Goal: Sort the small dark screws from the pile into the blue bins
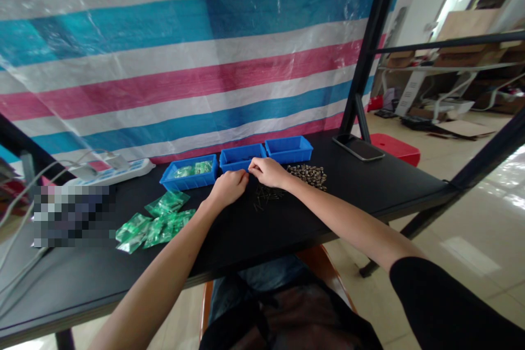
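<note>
My left hand [229,186] and my right hand [266,171] meet fingertip to fingertip just in front of the middle blue bin [243,156]. Both are closed in a pinch; whatever sits between the fingers is too small to make out. Below my right hand lies a loose scatter of thin dark screws or pins [266,197]. A heap of small shiny metal pieces [308,176] rests to the right, beside my wrist. Left of my left hand are several green plastic packets [164,219] on the black table [229,240].
The left blue bin [188,173] holds green packets, and a right blue bin [289,149] stands at the back. A power strip [110,172] with plugs and cables lies at the left. Near the right post [361,65] is a phone [358,147]. A striped sheet [184,65] hangs behind.
</note>
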